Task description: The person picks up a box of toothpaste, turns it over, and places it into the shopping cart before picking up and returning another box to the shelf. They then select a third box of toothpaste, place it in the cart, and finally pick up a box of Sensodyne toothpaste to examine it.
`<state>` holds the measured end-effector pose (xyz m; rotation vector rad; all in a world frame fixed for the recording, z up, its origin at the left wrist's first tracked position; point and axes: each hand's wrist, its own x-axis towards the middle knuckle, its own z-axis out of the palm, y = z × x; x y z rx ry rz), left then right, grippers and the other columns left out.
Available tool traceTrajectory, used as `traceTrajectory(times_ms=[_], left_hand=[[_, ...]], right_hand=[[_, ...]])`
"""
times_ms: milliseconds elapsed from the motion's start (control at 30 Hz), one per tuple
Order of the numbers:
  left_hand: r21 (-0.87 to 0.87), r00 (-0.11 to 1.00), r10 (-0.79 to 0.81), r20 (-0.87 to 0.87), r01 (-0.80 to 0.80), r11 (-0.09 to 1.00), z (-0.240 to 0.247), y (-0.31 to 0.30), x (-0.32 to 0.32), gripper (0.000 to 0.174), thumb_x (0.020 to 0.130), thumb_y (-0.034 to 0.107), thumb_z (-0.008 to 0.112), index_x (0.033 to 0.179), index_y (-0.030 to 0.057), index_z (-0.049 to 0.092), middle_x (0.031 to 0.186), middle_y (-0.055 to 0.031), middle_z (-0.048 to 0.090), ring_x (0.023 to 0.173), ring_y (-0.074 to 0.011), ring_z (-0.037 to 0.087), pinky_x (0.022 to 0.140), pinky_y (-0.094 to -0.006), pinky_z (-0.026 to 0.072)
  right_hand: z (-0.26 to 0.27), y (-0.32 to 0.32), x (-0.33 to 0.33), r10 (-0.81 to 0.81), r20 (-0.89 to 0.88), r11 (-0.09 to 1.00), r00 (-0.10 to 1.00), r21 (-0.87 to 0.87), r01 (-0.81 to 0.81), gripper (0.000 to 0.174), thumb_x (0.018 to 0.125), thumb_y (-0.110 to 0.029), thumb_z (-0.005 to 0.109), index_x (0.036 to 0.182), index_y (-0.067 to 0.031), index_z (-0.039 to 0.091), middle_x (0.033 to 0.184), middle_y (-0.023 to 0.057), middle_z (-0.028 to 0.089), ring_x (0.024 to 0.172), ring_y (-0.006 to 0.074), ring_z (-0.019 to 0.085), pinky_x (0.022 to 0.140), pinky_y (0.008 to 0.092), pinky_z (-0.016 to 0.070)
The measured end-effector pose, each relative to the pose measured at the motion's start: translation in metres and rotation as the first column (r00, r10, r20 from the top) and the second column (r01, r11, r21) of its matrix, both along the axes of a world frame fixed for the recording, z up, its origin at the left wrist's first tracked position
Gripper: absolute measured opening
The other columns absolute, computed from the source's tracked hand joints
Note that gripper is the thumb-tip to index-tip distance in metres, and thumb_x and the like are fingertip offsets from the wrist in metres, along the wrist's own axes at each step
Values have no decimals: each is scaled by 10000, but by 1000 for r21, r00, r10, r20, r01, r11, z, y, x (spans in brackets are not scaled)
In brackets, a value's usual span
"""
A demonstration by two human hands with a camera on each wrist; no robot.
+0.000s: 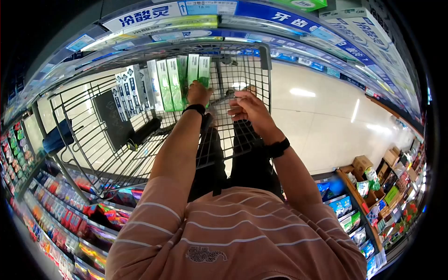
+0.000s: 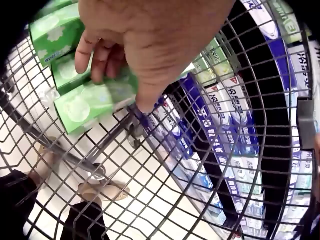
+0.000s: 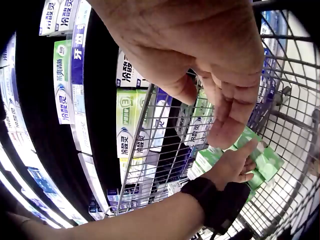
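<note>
My left hand (image 1: 199, 93) reaches into the wire shopping cart (image 1: 269, 93) and grips the end of a green toothpaste box (image 2: 82, 107). In the left wrist view, the thumb lies along one end of this box and the fingers bend over it. More green boxes (image 1: 170, 84) stand upright in a row beside it, followed by white and dark-blue boxes (image 1: 126, 91) to the left. Over the near side of the cart hovers my right hand (image 1: 254, 109), fingers loosely bent, with nothing in it.
Shelves of boxed toothpaste (image 3: 132, 120) run along the far side of the cart. A dark flat panel (image 1: 112, 119) sits at the cart's left. Behind the person are racks of colourful packets (image 1: 70, 219), and cardboard boxes (image 1: 361, 164) stand at the right.
</note>
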<state>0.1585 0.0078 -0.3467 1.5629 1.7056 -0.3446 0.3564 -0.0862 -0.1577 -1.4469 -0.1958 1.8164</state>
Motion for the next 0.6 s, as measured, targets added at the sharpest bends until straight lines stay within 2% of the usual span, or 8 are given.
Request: traceTrajectory(times_ms=[67,167,267,367,467,567,600], left_hand=[[54,998,-50,-28,52,997,2,-6,6,801,810,452,775,1313,-59,417,1278,-283,560,1123,-425,618,959,-456,540],[68,974,-115,-193,130,989,19,-4,19,797,817,447,771,1325,-50,409,1278,-257,555,1084,-407,640,933,-456,556],[40,951,-176,-253,192,981,12,-7,29,666,847,415,752,1283,6,458,1257,-186,581,1053,-357,671,882,-434,569],[-19,940,-181,-290,183,983,-4,-5,30,642,854,382,741,1285,-1,458,1229,-182,603,1062,-350,679,879,-431,567],[-137,974,-125,-190,100,985,23,3,32,635,855,353,723,1286,-28,455,1226,-203,624,1071,-348,683,889,-428,565],[-131,989,-150,-13,147,980,13,3,14,661,844,357,708,1291,-59,457,1199,-229,654,1056,-318,690,874,-417,555],[-208,994,-91,63,102,973,24,10,9,664,838,372,704,1288,-61,480,1176,-225,666,1039,-310,691,861,-414,551]], right_hand=[[-1,0,-1,8,-2,1000,1000,-11,-8,410,1028,-202,531,1376,5,468,1165,173,629,943,264,692,774,372,585],[-11,-2,-3,20,-11,999,1000,-27,-20,406,1027,-197,529,1375,3,467,1162,171,628,935,266,692,776,376,585],[-17,-4,-4,4,-29,1000,1000,-28,-5,407,1027,-195,526,1375,6,464,1159,169,627,928,266,692,772,377,588],[-11,-2,-7,-2,-48,1000,999,-28,0,415,1026,-197,527,1375,15,458,1158,170,626,929,267,693,770,372,591],[-8,-1,-5,23,-46,999,999,-21,-24,388,1044,-216,503,1361,6,478,1174,161,628,964,251,686,798,360,579],[4,-1,-5,27,-29,1000,999,-4,-27,380,1051,-225,495,1353,6,485,1178,160,630,975,242,683,811,357,573],[9,0,-5,24,-21,1000,999,6,-24,382,1051,-225,497,1353,9,483,1176,162,630,972,241,684,810,359,574]])
